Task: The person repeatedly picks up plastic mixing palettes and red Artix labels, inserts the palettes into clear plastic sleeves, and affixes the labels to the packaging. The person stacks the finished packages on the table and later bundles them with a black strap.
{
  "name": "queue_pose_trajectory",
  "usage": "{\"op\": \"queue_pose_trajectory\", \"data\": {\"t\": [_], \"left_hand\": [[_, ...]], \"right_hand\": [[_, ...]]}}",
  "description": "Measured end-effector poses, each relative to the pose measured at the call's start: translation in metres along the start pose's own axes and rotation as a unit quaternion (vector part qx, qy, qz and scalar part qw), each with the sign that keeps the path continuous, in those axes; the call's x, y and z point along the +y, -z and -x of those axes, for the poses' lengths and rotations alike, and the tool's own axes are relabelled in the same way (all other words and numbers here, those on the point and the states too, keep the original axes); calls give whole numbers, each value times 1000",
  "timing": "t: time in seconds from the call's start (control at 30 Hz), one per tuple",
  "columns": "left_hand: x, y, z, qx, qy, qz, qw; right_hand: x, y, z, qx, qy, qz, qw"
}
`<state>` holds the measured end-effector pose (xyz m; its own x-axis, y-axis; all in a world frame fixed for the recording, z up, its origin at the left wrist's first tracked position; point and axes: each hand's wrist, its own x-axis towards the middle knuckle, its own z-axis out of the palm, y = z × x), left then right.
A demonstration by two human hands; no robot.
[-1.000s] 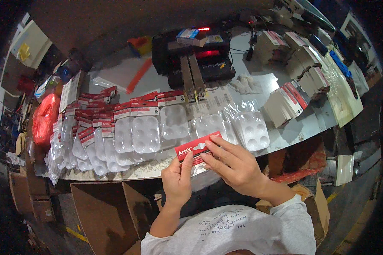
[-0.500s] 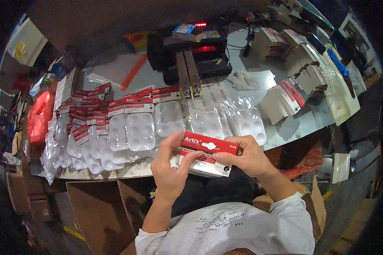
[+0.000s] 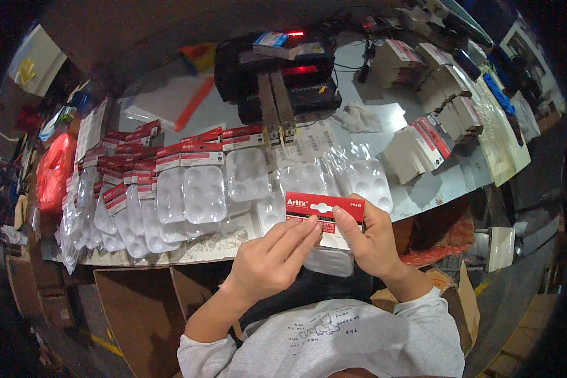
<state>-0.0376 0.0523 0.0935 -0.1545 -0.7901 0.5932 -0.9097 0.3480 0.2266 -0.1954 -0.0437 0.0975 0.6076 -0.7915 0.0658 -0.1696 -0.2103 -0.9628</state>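
Note:
A red and white folded header card (image 3: 305,201) with a hang hole is in front of me, just off the table's near edge. A white plastic palette (image 3: 331,261) in a clear bag hangs below the card. My right hand (image 3: 378,242) pinches the card's right side, its thumb on the front. My left hand (image 3: 264,268) is closed at the card's lower front, fingertips pressed on it; its thumb is hidden. Beyond the card, more bagged palettes (image 3: 365,183) lie on the table without header cards showing.
Many carded palette packs (image 3: 205,192) overlap along the table's left side. A black machine (image 3: 290,69) with red lights stands at the back. Stacks of header cards (image 3: 412,151) are at the right. An open cardboard box (image 3: 138,309) sits below the table edge, and a red plastic bag (image 3: 57,170) at far left.
The card has shifted a little right, and the bagged palette now shows below it. My left hand has moved from the card's left edge, thumb in front, to fingers across its lower front.

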Motion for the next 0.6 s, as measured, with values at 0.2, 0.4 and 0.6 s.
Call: {"op": "queue_pose_trajectory", "data": {"t": [0.2,0.4,0.6], "left_hand": [[-4,-12,-4,7,-62,-70,996],[-7,-36,-10,187,37,1,982],[14,-65,-10,270,392,335,813]], "right_hand": [[5,1,-1,33,-40,2,999],[11,-12,-5,122,2,-101,987],[14,-30,-2,171,-13,-146,974]]}}
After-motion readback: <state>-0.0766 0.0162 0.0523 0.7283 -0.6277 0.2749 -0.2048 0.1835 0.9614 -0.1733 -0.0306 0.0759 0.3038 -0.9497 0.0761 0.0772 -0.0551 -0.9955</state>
